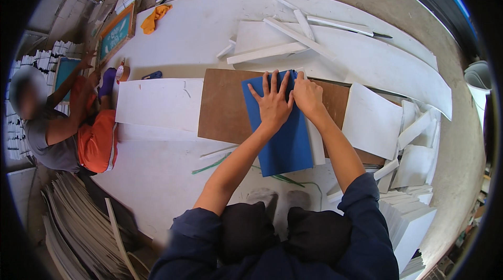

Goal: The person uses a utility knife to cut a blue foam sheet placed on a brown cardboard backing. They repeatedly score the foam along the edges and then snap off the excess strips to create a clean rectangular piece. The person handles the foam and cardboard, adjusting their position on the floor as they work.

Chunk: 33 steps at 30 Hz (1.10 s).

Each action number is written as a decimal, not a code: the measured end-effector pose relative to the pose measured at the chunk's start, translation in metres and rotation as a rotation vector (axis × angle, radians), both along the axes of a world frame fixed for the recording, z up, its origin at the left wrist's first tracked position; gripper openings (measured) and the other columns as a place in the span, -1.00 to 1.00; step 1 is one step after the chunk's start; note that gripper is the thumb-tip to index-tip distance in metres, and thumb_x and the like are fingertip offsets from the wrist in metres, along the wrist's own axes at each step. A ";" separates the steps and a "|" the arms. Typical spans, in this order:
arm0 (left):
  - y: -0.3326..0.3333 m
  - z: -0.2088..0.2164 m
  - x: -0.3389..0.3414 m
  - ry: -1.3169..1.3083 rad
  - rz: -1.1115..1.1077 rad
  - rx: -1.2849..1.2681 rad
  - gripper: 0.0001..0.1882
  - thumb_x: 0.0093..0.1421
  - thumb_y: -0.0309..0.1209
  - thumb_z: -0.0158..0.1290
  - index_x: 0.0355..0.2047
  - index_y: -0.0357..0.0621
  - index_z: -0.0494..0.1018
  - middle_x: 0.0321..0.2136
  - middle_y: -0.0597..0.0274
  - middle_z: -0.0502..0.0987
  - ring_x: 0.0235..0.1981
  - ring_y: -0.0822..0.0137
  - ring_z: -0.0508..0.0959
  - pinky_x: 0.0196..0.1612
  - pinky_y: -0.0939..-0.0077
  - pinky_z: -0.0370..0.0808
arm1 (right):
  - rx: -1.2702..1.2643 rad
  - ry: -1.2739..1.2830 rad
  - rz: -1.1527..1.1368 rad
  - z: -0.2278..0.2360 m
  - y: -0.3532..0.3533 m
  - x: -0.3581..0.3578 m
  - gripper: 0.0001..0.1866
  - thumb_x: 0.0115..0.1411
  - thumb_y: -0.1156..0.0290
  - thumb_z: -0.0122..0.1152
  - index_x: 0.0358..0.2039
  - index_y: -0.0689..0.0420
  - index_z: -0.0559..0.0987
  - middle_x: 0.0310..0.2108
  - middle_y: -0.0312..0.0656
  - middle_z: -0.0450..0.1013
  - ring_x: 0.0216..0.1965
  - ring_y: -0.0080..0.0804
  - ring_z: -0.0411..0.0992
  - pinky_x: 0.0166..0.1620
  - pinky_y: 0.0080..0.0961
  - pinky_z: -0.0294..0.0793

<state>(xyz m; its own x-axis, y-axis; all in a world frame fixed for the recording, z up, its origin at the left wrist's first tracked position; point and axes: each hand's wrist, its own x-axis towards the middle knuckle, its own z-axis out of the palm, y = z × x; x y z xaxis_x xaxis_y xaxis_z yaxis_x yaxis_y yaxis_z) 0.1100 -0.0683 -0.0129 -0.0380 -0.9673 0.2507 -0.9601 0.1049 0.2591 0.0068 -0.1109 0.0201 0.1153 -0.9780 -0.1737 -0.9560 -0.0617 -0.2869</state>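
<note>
Blue board [283,143] at centre of frame, lying flat across a brown board [222,104]. Long axis runs nearly top to bottom of the picture, slightly canted: upper short edge leans left, lower short edge swings right, towards the wearer's knees. Brown board's long axis goes crosswise, left to right, so the two cross. Left hand [275,104] pressed on the upper part of the blue board, palm down, fingers spread wide and pointing to the top of frame. Right hand [308,94] at the board's upper right corner, fingers curled in close; cannot tell whether something small is gripped inside. White strip [317,143] shows along the board's right edge, partly under it. White panel [160,96] left of the brown board, another white sheet [372,120] overlapping its right end. Loose white strips [301,36] strewn at upper centre. Green string [209,165] below the brown board. Orange cloth [155,19] at upper left; tape roll [122,73] and a small dark blue tool [152,75] lower down. Co-worker [65,122] seated at far left, hands near a wood-framed green panel [116,33]. Writing: pale lettering on that panel's face; blue board's visible face plain.
</note>
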 end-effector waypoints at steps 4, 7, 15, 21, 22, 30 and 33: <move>0.000 0.001 -0.002 -0.004 -0.001 -0.012 -0.46 0.14 -0.11 -0.12 0.16 0.25 0.14 0.16 0.23 0.12 0.22 0.14 0.00 0.10 -0.36 -0.36 | -0.022 -0.037 0.017 -0.006 -0.005 -0.005 -0.66 -0.03 0.34 0.15 -0.29 0.24 0.32 -0.48 0.03 0.49 -0.38 -0.09 0.51 -0.31 -0.27 0.48; 0.000 0.000 -0.005 -0.019 -0.001 0.006 -0.45 0.14 -0.09 -0.14 0.17 0.29 0.10 0.16 0.26 0.11 0.23 0.17 -0.02 0.10 -0.34 -0.36 | 0.028 -0.043 0.030 -0.004 -0.008 -0.010 -0.73 0.03 0.37 0.07 -0.30 0.25 0.34 -0.44 0.07 0.48 -0.36 -0.04 0.49 -0.29 -0.23 0.47; 0.002 -0.003 -0.001 -0.002 0.017 0.013 -0.46 0.16 -0.08 -0.14 0.16 0.28 0.11 0.16 0.30 0.10 0.22 0.18 -0.01 0.10 -0.34 -0.36 | 0.207 -0.073 0.026 0.003 0.132 -0.047 -0.81 0.18 0.39 -0.15 -0.26 0.24 0.30 -0.55 0.10 0.46 -0.48 0.08 0.46 -0.40 -0.10 0.45; -0.001 -0.003 -0.004 -0.007 0.007 -0.022 -0.46 0.15 -0.09 -0.12 0.15 0.25 0.12 0.14 0.29 0.13 0.22 0.17 -0.01 0.10 -0.36 -0.35 | 0.324 -0.018 0.030 0.020 0.198 -0.069 -0.82 0.18 0.36 -0.12 -0.29 0.21 0.31 -0.62 0.07 0.44 -0.52 0.06 0.46 -0.46 -0.10 0.43; 0.002 -0.004 -0.006 -0.002 0.007 -0.008 -0.46 0.15 -0.09 -0.12 0.15 0.25 0.12 0.14 0.29 0.13 0.22 0.18 -0.01 0.10 -0.36 -0.35 | 0.319 0.001 0.068 0.021 0.195 -0.073 -0.82 0.18 0.36 -0.11 -0.29 0.20 0.31 -0.62 0.06 0.44 -0.52 0.04 0.46 -0.46 -0.11 0.43; 0.001 0.003 -0.002 -0.009 0.024 -0.006 -0.45 0.13 -0.07 -0.12 0.15 0.25 0.14 0.14 0.26 0.13 0.22 0.18 0.01 0.10 -0.37 -0.34 | -0.007 -0.029 -0.017 0.039 0.049 -0.035 -0.78 0.18 0.30 -0.11 -0.29 0.21 0.31 -0.57 0.05 0.47 -0.48 0.03 0.48 -0.40 -0.11 0.46; 0.001 0.004 -0.007 0.008 0.014 0.002 -0.45 0.13 -0.07 -0.12 0.15 0.26 0.13 0.15 0.27 0.12 0.22 0.19 -0.01 0.10 -0.36 -0.36 | 0.006 -0.049 -0.018 0.012 0.008 -0.023 -0.75 0.18 0.29 -0.09 -0.29 0.24 0.32 -0.52 0.08 0.47 -0.41 0.01 0.49 -0.36 -0.13 0.47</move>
<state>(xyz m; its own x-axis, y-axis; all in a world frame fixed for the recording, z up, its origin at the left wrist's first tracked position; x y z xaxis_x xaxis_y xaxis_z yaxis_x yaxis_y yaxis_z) 0.1027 -0.0670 -0.0092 -0.0228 -0.9682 0.2493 -0.9594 0.0912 0.2667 -0.0162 -0.1026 0.0317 0.1065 -0.9790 -0.1739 -0.9416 -0.0431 -0.3339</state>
